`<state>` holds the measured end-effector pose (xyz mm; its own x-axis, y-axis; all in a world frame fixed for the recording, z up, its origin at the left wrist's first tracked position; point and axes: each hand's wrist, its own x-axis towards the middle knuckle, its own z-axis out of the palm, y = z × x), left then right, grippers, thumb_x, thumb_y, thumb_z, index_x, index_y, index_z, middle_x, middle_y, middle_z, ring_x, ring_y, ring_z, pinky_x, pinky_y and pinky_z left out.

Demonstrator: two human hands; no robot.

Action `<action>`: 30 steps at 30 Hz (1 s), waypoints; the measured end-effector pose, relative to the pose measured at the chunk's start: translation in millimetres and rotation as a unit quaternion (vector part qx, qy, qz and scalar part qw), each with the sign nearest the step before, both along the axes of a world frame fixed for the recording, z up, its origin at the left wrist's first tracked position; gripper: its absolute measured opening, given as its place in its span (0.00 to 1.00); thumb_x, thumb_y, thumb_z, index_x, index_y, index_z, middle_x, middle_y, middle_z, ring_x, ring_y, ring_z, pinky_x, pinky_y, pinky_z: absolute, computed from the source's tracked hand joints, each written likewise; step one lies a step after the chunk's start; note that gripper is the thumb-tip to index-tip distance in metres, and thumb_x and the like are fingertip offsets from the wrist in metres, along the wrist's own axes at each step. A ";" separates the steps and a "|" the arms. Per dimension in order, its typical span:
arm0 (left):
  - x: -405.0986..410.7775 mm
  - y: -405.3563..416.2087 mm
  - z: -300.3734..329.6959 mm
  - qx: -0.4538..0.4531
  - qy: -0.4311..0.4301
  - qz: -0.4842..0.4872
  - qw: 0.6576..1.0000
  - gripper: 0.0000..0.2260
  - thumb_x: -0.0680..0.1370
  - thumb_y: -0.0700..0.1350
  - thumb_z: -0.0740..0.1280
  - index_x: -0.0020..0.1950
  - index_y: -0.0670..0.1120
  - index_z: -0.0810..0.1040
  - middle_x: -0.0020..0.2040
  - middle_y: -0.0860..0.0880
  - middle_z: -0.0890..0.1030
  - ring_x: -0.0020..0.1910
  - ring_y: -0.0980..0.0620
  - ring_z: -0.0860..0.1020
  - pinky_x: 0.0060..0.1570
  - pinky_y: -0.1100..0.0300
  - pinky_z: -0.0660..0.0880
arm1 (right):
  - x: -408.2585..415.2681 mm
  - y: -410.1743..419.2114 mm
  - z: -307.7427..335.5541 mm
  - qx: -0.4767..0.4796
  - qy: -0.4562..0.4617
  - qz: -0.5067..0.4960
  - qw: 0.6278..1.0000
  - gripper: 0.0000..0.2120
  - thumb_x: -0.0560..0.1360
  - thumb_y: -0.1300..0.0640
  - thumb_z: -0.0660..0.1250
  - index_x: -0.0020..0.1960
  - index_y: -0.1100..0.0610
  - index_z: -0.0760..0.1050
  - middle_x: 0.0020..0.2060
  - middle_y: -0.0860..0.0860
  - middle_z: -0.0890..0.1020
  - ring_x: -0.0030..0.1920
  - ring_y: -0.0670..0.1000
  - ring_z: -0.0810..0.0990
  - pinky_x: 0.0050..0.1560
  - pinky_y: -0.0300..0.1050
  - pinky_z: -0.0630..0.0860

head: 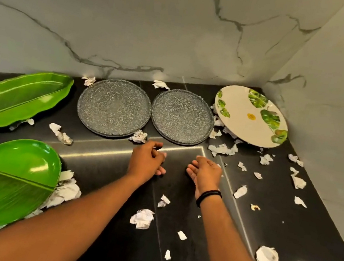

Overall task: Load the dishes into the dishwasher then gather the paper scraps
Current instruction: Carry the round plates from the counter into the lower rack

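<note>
Head view shows both arms reaching forward over a dark counter (pixel 170 253), the two hands close together but apart near its middle. The left hand (pixel 148 158) hangs with fingers loosely curled, holding nothing that can be seen, its knuckles just short of a crumpled paper scrap (pixel 139 136). The right hand (pixel 205 171) is turned palm inward toward the left one, fingers relaxed and slightly bent, empty, with a black band (pixel 209 197) round the wrist. Between and below the hands lies a bare stretch of counter crossed by pale seams. Just beyond the fingers sit two grey speckled plates, the left plate (pixel 114 107) and the right plate (pixel 182 116), flat, side by side and nearly touching, their far edges near the marble wall (pixel 137 24). To the right, in the corner, a white plate with green leaf print (pixel 251 116) lies tilted, propped on paper scraps under its near edge. At far left a green leaf-shaped dish (pixel 19 98) rests tilted near the wall, and nearer the person a green divided plate (pixel 6 181) lies partly on a heap of crumpled paper (pixel 65 192). Torn scraps (pixel 297 182) scatter thickly over the right side of the counter and toward its near right edge; a larger wad (pixel 142 217) lies between the forearms. No dishwasher is in view.
</note>
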<state>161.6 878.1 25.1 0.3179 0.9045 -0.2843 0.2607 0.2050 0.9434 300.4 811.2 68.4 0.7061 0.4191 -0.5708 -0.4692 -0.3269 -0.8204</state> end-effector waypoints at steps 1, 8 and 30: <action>0.3 -0.9 -0.5 0.006 0.003 0.003 1.000 0.12 0.80 0.38 0.69 0.63 0.44 0.77 0.36 0.47 0.83 0.29 0.47 0.84 0.25 0.61 0.76 | 0.5 8.4 -2.6 -0.017 -0.016 -0.005 1.000 0.05 0.80 0.63 0.64 0.44 0.60 0.74 0.33 0.54 0.75 0.30 0.51 0.74 0.34 0.44 0.77; -0.5 -4.5 2.1 0.021 0.023 -0.001 1.000 0.14 0.81 0.40 0.69 0.66 0.45 0.77 0.38 0.49 0.80 0.28 0.50 0.84 0.28 0.60 0.79 | 35.5 57.1 -31.7 -0.149 -0.182 0.042 0.971 0.12 0.63 0.47 0.66 0.31 0.56 0.72 0.32 0.59 0.83 0.36 0.64 0.83 0.42 0.63 0.82; -5.5 -2.7 4.4 0.024 0.031 -0.020 0.999 0.08 0.81 0.40 0.68 0.60 0.45 0.79 0.37 0.49 0.82 0.29 0.53 0.84 0.30 0.64 0.77 | 42.9 31.2 -17.2 0.021 0.002 -0.102 0.995 0.09 0.75 0.63 0.69 0.40 0.56 0.70 0.40 0.58 0.76 0.43 0.57 0.77 0.31 0.46 0.81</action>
